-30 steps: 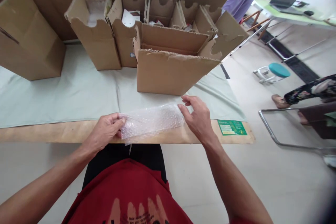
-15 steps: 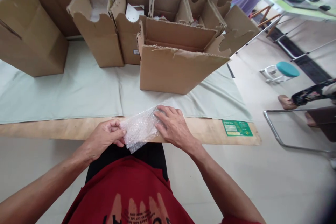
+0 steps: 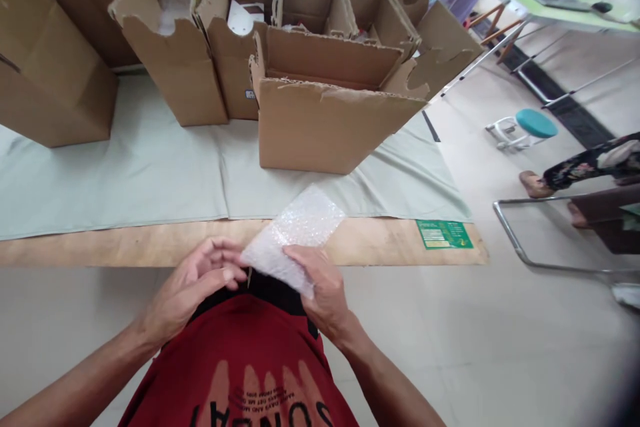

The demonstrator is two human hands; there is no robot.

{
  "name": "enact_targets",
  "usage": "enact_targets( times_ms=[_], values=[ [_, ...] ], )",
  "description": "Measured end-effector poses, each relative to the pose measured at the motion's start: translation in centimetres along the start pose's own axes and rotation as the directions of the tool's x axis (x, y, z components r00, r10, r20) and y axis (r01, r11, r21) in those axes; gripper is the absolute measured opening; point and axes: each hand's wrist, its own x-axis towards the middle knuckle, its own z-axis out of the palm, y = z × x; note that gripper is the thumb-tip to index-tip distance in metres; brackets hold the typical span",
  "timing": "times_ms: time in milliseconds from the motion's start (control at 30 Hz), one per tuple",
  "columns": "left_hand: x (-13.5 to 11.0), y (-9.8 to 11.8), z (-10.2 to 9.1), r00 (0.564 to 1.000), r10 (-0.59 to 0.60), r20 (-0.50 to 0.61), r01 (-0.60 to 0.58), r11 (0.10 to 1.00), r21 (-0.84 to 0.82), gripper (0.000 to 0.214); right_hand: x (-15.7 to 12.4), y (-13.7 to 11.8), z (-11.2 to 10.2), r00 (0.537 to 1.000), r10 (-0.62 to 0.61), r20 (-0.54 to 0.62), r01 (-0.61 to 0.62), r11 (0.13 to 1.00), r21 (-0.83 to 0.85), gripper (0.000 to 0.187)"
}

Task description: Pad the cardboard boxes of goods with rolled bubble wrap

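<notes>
Item: bubble-wrap sheet [image 3: 303, 227], folded, held above the near table edge [image 3: 125, 243], just in front of our lap.
Right hand [image 3: 323, 290]: fingers closed on the sheet's lower edge, thumb on top.
Left hand [image 3: 197, 283]: fingers loose and apart, tips just beside the sheet's near corner, gripping nothing we can see.
Risk, in our judgement: with only one hand pinching it, the slick, springy film may spring unfolded or slip to the floor.
Open cardboard box [image 3: 320, 127]: well apart, behind.
</notes>
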Motion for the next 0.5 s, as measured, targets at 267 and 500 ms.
enact_targets(
  times_ms=[267, 500],
  values=[
    [5.2, 1.5, 2.9, 0.906, 0.4, 0.139, -0.414, 0.764, 0.496, 0.057, 1.9, -0.4, -1.4, 0.93, 0.362, -0.068, -0.328, 0.898, 0.293, 0.016],
    [8.7, 1.7, 5.5, 0.929, 0.361, 0.08, -0.322, 0.683, 0.656, 0.046, 0.7, 0.0, -2.0, 0.913, 0.138, -0.383, -0.199, 0.972, -0.125, 0.055]
  ],
)
